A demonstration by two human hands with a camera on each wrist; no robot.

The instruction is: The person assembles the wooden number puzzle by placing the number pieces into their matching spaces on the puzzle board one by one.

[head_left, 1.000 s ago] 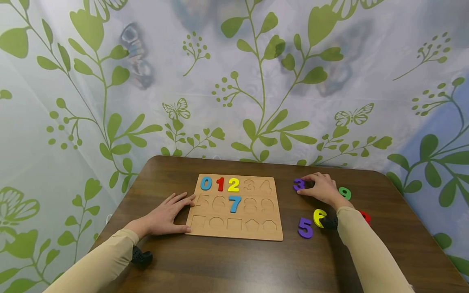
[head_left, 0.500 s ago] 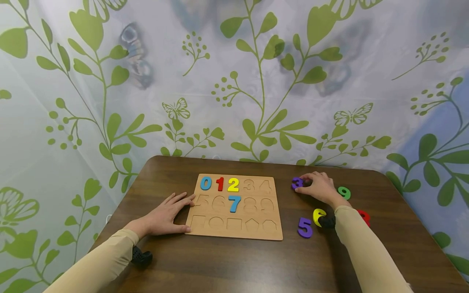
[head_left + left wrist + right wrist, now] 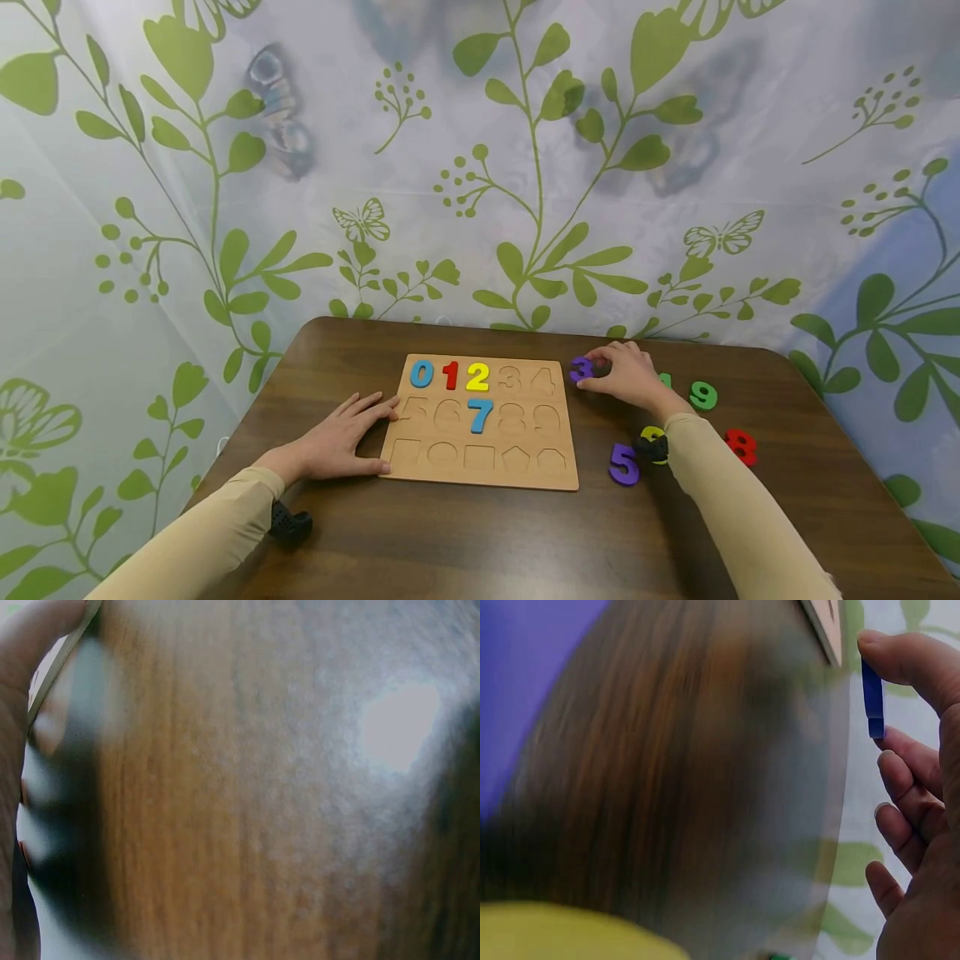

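My right hand (image 3: 628,375) pinches a purple number 3 (image 3: 581,370) between thumb and fingers, just off the board's upper right corner. The right wrist view shows that 3 edge-on (image 3: 872,697) at the fingertips. My left hand (image 3: 341,442) rests with spread, extended fingers at the left edge of a wooden number puzzle board (image 3: 567,471). Its top row holds a blue 0 (image 3: 422,373), a red 1 (image 3: 451,375) and a yellow 2 (image 3: 477,377). A blue 7 (image 3: 480,415) lies in the middle row. The recesses for 3 and 4 are bare.
Right of the board lie a purple 5 (image 3: 623,464), a yellow 6 (image 3: 651,432) partly behind the black wrist camera, a green 9 (image 3: 702,396) and a red 8 (image 3: 741,447). A green piece (image 3: 665,380) is mostly hidden by my right hand. Leaf-patterned fabric (image 3: 480,208) hangs behind the table.
My right hand has carried the purple 3 leftward toward the board, uncovering more of the red 8 and part of a green piece. The left hand stays where it was.
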